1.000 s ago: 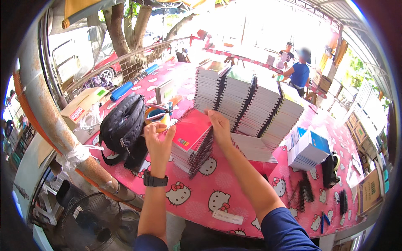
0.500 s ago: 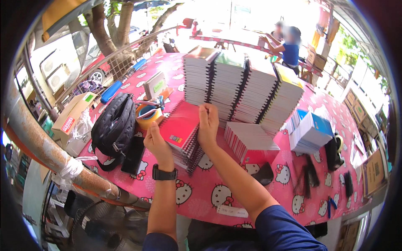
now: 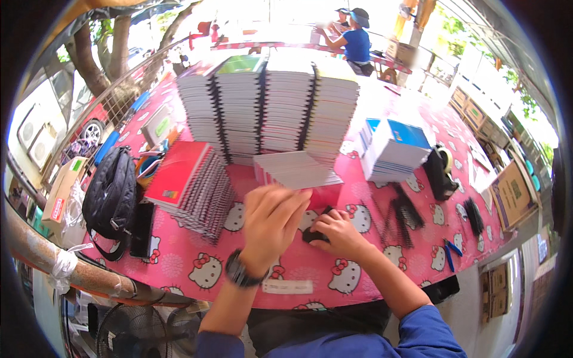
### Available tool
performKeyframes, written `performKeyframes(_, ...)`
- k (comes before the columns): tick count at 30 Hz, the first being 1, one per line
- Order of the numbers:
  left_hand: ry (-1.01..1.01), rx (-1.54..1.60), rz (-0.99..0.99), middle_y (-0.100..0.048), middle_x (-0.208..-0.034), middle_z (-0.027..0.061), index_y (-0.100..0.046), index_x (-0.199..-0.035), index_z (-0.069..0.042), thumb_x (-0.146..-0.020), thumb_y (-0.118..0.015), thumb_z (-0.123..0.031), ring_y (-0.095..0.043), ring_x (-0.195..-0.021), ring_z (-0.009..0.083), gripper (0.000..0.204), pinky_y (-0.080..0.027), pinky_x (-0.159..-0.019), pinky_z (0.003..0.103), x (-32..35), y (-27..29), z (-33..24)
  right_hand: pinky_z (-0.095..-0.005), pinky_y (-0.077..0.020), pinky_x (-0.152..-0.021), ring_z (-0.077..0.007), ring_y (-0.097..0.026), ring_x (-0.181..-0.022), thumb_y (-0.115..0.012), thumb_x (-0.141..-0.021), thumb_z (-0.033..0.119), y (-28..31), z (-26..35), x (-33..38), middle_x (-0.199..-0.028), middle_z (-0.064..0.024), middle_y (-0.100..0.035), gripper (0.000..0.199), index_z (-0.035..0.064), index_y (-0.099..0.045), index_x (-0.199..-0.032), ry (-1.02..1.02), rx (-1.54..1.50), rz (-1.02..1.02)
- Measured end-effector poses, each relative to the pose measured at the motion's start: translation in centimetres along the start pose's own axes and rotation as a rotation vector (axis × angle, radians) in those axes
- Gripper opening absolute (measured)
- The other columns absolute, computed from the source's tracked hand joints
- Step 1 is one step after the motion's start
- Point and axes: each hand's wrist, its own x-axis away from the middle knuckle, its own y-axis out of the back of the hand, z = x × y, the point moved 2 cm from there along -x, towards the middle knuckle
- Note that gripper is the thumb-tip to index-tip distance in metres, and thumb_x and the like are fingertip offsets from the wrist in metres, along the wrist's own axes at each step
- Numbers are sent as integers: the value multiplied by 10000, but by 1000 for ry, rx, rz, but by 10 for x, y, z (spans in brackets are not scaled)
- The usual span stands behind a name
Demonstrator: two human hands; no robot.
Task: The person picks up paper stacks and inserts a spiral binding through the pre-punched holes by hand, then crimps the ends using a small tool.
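Note:
My right hand [image 3: 341, 234] curls its fingers over a small black rounded object [image 3: 313, 236] lying on the table; its exact kind does not show. Beside it, my left hand [image 3: 276, 222], wearing a black watch, is raised and smeared by motion, with thumb and fingertips partly hidden. Just beyond both hands is a low pile of unbound page blocks [image 3: 297, 169] with a red cover [image 3: 322, 197] at its near side. To the left stands a leaning stack of red spiral notebooks [image 3: 190, 190], which neither hand touches.
Tall spiral-bound stacks [image 3: 239, 110] rise behind. A black bag [image 3: 112, 194] lies left, blue-covered books [image 3: 397, 149] and a tape dispenser [image 3: 440, 173] right. Black spiral coils [image 3: 406, 218] and blue pliers [image 3: 452, 253] lie near the right edge. A person [image 3: 356, 45] sits beyond.
Both hands have left the red notebook stack and moved right. My right hand now covers the black object that lay alone before. The view has turned to the right.

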Motion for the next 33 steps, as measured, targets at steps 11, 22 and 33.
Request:
performKeyframes(11, 122, -208, 414, -644, -877, 84, -672, -887, -46, -724, -688, -87, -612, -803, 243, 168, -495, -683, 327, 15, -98, 61, -380, -439, -802, -259, -574, -879, -661, -766, 136, 34, -47, 82, -903, -72, -649, 104, 67, -651, -843, -257, -303, -389)
performKeyframes(22, 272, 212, 680, -635, -795, 78, -672, -902, -69, -772, -632, -41, -617, -726, 233, 139, -488, -642, 333, 46, -24, -47, -388, -453, -777, -298, -549, -893, -616, -797, 124, 23, -100, 56, -871, -135, -599, 163, 31, -615, -932, -484, 35, -325)
performKeyframes(33, 55, 22, 610, -623, -821, 29, -679, -1040, -111, -698, -612, -75, -595, -749, 185, 350, -463, -694, 312, 70, -37, -54, -363, -481, -741, -291, -602, -845, -597, -829, 38, 65, -43, 68, -955, -146, -593, 245, 62, -596, -1073, -206, -531, -200)
